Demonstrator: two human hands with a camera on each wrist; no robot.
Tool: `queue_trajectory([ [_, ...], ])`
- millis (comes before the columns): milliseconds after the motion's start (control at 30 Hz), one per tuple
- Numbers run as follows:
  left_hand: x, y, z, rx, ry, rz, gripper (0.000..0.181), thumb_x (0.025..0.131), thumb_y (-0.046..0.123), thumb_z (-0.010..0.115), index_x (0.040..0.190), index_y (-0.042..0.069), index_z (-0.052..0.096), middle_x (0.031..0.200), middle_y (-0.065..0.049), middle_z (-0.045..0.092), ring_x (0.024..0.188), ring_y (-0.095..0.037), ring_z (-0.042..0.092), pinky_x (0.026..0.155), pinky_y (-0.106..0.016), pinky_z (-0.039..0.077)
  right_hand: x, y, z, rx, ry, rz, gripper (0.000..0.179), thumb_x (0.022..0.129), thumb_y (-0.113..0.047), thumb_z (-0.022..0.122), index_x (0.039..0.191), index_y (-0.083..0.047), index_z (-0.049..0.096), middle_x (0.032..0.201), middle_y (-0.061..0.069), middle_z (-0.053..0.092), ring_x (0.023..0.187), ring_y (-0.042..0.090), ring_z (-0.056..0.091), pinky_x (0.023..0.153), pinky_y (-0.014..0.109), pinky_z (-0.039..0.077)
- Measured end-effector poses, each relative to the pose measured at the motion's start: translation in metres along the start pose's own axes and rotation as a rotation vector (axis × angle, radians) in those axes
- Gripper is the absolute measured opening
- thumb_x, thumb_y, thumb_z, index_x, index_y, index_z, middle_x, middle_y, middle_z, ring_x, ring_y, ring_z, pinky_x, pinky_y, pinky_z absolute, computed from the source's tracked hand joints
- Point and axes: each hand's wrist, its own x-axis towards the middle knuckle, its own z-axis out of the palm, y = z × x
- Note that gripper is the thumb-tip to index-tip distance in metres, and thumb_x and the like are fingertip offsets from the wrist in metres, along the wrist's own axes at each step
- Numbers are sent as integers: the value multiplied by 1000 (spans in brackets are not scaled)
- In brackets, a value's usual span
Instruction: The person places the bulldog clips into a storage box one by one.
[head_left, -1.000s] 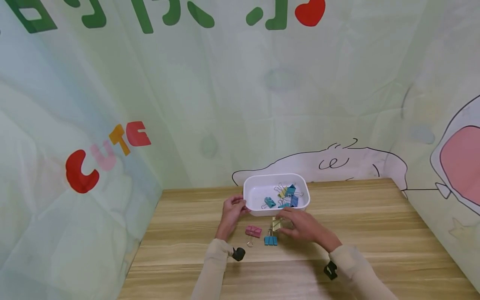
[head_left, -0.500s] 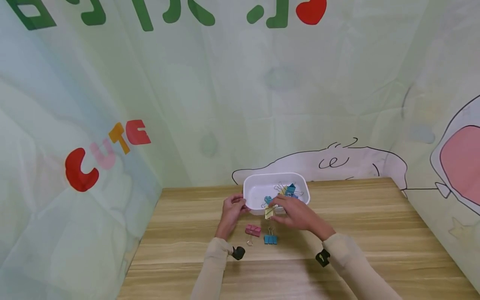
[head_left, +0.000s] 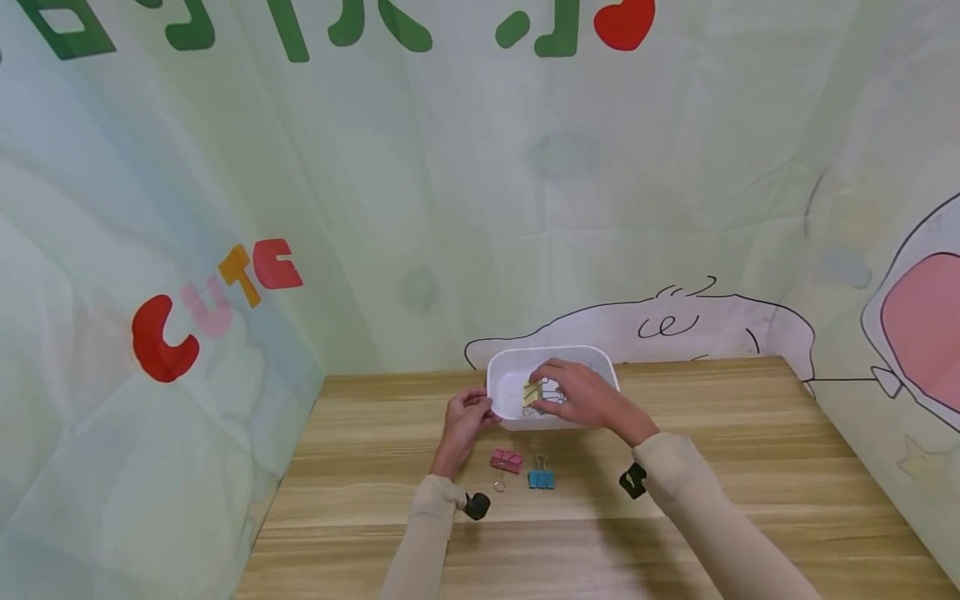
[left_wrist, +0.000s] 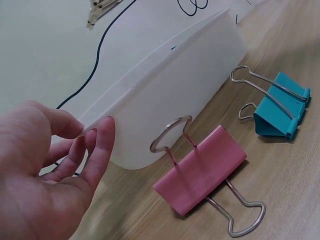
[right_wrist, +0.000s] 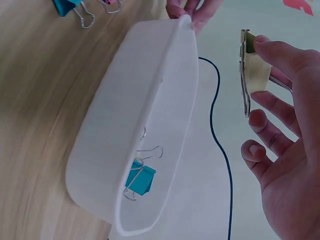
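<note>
My left hand (head_left: 463, 427) pinches the near left corner of a white plastic bin (left_wrist: 165, 95) between thumb and fingers. Over the bin, my right hand (head_left: 588, 393) holds a yellow binder clip (right_wrist: 257, 70) between thumb and fingers, above the rim in the right wrist view. On the table in front of the bin lie a pink binder clip (left_wrist: 202, 170) and, to its right, a teal binder clip (left_wrist: 282, 106). Inside the bin, another teal binder clip (right_wrist: 140, 179) shows in the right wrist view; my right hand hides most of the contents in the head view.
The wooden table (head_left: 712, 467) ends at the back against a printed cloth backdrop (head_left: 450, 208) with cartoon drawings and letters. The bin stands close to that back edge. Black wrist devices (head_left: 633, 481) sit at both cuffs.
My right hand has lifted the yellow binder clip from beside the teal one on the table and carried it up and left, over the bin. My left hand has stayed at the bin's corner.
</note>
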Motion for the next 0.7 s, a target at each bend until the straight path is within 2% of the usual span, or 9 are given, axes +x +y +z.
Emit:
queue_trajectory([
  [67, 0, 0, 0, -5, -4, 1, 36, 100, -9, 55, 131, -24, 46, 113, -28, 55, 76, -18, 66, 96, -53, 61, 5, -1, -3, 8, -6, 9, 35, 96, -34, 76, 123, -12, 70, 129, 8, 68, 116, 27, 65, 104, 49, 57],
  [133, 6, -8, -2, -7, 0, 6, 36, 101, -8, 55, 132, -23, 46, 114, -28, 54, 75, -17, 67, 93, -50, 63, 10, -1, -5, 5, -16, 19, 37, 96, -36, 76, 124, -12, 70, 131, 8, 67, 119, 27, 64, 106, 48, 55],
  [300, 21, -29, -6, 0, 35, 7, 35, 101, -5, 57, 132, -20, 49, 113, -24, 56, 81, -23, 69, 85, -37, 66, 21, -3, -10, 2, -31, 42, 39, 96, -38, 76, 125, -13, 70, 131, 8, 67, 118, 26, 63, 105, 48, 56],
  [333, 21, -30, -6, 2, 39, 8, 34, 101, -5, 57, 131, -19, 50, 113, -25, 56, 82, -24, 69, 83, -36, 66, 23, -4, -10, 7, -31, 43, 38, 96, -38, 76, 124, -14, 70, 130, 8, 67, 118, 27, 64, 105, 49, 56],
  [700, 21, -29, -6, -8, 19, 12, 34, 102, -4, 57, 131, -20, 50, 108, -19, 56, 81, -22, 67, 93, -48, 63, 36, -8, -9, 25, -44, 60, 40, 96, -39, 76, 126, -14, 69, 134, 9, 65, 123, 27, 62, 109, 49, 53],
])
